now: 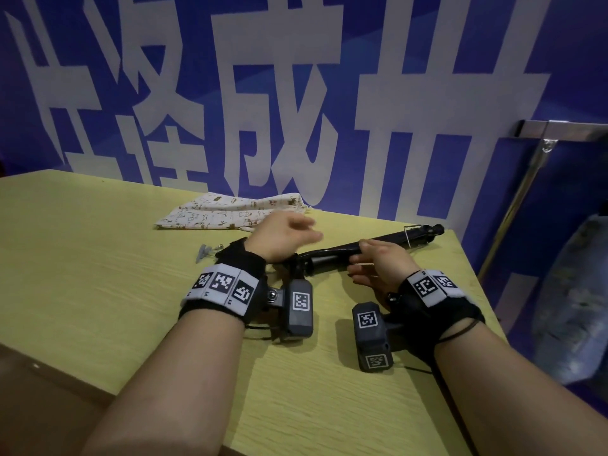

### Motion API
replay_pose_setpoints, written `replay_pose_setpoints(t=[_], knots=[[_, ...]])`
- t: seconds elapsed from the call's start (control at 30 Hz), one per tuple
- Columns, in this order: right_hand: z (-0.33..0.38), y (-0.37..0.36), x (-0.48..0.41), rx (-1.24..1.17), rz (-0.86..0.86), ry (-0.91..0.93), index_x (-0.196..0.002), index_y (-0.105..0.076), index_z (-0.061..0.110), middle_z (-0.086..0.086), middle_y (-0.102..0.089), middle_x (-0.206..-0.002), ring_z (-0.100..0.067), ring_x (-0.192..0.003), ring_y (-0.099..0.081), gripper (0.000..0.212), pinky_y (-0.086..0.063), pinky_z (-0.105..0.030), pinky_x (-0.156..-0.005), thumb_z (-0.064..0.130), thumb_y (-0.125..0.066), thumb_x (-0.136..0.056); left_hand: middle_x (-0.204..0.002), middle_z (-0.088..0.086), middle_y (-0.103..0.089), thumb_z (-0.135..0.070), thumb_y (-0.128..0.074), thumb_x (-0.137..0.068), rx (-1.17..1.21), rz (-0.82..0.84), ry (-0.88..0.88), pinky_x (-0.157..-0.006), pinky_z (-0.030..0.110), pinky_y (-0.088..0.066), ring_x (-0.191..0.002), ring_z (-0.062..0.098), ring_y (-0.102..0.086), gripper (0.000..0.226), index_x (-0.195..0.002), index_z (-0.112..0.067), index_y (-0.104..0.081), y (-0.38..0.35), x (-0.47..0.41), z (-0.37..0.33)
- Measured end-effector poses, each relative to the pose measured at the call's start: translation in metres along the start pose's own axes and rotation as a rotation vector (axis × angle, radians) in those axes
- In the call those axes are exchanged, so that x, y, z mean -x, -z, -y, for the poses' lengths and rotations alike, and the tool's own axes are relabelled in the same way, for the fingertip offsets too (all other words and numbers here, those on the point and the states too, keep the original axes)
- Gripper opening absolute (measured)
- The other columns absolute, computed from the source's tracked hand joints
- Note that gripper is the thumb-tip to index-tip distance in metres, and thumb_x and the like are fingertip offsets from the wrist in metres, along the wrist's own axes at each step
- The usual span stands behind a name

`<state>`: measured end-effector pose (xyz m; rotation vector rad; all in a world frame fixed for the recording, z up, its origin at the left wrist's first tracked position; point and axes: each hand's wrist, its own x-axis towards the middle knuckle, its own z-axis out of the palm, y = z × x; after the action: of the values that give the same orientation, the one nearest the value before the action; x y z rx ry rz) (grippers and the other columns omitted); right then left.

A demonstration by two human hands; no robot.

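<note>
A black folded tripod-like rod [388,243] lies across the yellow-green table [98,258], its far end pointing right. My right hand [378,264] rests against its middle with fingers straight, thumb on top. My left hand [283,235] hovers above the rod's near end, blurred, fingers loosely extended and holding nothing. Both wrists wear black bands with printed square markers and small black boxes.
A patterned cream cloth bag [227,213] lies flat behind my left hand. A small grey clip-like part [205,251] sits left of the left wrist. A blue wall with large white characters stands close behind. A metal rail [526,179] is at right.
</note>
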<state>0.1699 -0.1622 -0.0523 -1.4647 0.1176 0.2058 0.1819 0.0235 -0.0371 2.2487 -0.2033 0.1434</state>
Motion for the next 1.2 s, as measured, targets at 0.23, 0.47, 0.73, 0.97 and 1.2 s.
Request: replay_pose_setpoints(t=[0.23,0.47,0.73,0.97,1.2], knots=[[-0.002,0.003,-0.006,-0.081,-0.069,-0.021,-0.101,-0.061,0.004,-0.011,-0.06,-0.085,-0.02,-0.069,-0.06,0.017,-0.054,-0.027,-0.064,0.016,-0.05,-0.097,-0.094,0.003,-0.065,-0.032,-0.072,-0.086,-0.25,0.283,0.191,-0.058,0.023,-0.045,-0.08,0.014,-0.063,0.035,-0.116,-0.017,-0.061,-0.021,-0.017,-0.005],[-0.004,0.016,-0.015,-0.324,-0.101,-0.172,-0.13,-0.046,0.006,-0.025,-0.061,-0.119,-0.032,-0.095,-0.067,0.059,-0.057,-0.037,-0.078,0.043,-0.062,-0.087,-0.101,-0.002,-0.065,-0.03,-0.072,-0.086,-0.26,0.164,0.106,-0.085,0.035,-0.051,-0.096,0.016,-0.06,0.038,-0.122,-0.023,-0.064,-0.011,-0.01,0.009],[-0.001,0.018,-0.006,-0.541,-0.012,-0.112,-0.113,-0.056,0.011,-0.02,-0.065,-0.115,-0.037,-0.099,-0.066,0.04,-0.057,-0.038,-0.081,0.03,-0.072,-0.081,-0.1,-0.009,-0.063,-0.023,-0.073,-0.086,-0.179,0.171,-0.024,-0.07,0.021,-0.042,-0.092,0.006,-0.056,0.039,-0.124,-0.026,-0.064,0.004,0.0,-0.001],[0.001,0.012,-0.004,-0.726,0.038,-0.005,-0.116,-0.056,0.005,-0.021,-0.066,-0.114,-0.041,-0.1,-0.066,0.039,-0.06,-0.034,-0.065,0.019,-0.071,-0.083,-0.138,-0.006,-0.049,-0.029,-0.076,-0.083,-0.227,-0.086,-0.129,-0.104,0.033,-0.039,-0.126,0.013,-0.045,0.062,-0.139,-0.025,-0.051,0.014,0.007,-0.017],[0.011,0.02,-0.002,-1.114,-0.005,0.061,-0.096,-0.06,0.006,-0.023,-0.063,-0.119,-0.038,-0.111,-0.061,0.013,-0.056,-0.035,-0.085,0.012,-0.066,-0.087,-0.088,-0.002,-0.052,-0.027,-0.058,-0.095,0.092,-0.797,-0.116,-0.069,0.02,-0.039,-0.079,0.012,-0.049,0.014,-0.087,-0.019,-0.049,0.025,0.012,-0.008]])
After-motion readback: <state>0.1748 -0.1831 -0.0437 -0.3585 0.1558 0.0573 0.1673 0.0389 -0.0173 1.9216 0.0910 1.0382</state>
